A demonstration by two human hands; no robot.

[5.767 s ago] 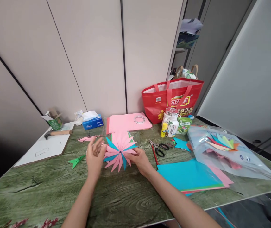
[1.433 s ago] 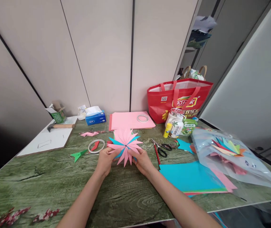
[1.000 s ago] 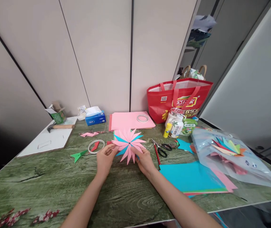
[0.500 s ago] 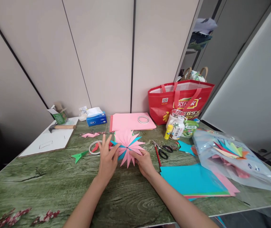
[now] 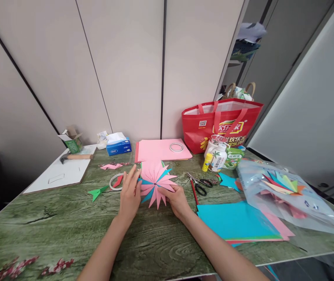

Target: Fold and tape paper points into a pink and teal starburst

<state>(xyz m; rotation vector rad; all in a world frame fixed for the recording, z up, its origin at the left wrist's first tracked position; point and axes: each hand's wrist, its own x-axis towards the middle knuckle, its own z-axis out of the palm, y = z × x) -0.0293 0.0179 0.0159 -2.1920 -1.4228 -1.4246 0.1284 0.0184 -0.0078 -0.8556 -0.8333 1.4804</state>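
A round folded-paper flower point(image 5: 162, 179) with pointed petals, mostly pink with a few blue ones, is held tilted above the table in front of me. My right hand point(image 5: 176, 198) pinches its lower right edge, thumb on top of the petals. At the left edge, my left hand point(image 5: 131, 187) has its fingers close together around the tips of the petals; the thumb is partly hidden. Left of that hand lie a roll of tape point(image 5: 115, 182), with a red paper piece by it, and a green folded-paper piece point(image 5: 97, 192).
Behind the flower lies a stack of pink paper point(image 5: 155, 149) with a second tape roll on it. Scissors point(image 5: 199, 185), a red pencil point(image 5: 194, 191), a glue stick point(image 5: 206, 162), blue paper sheets point(image 5: 237, 220) and a plastic bag point(image 5: 275, 195) are at right. A hammer point(image 5: 77, 156) lies at left.
My left hand's fingers, spread before, have drawn together and lowered slightly against the flower's left edge. The flower has shifted and turned a little; my right hand keeps its pinch.
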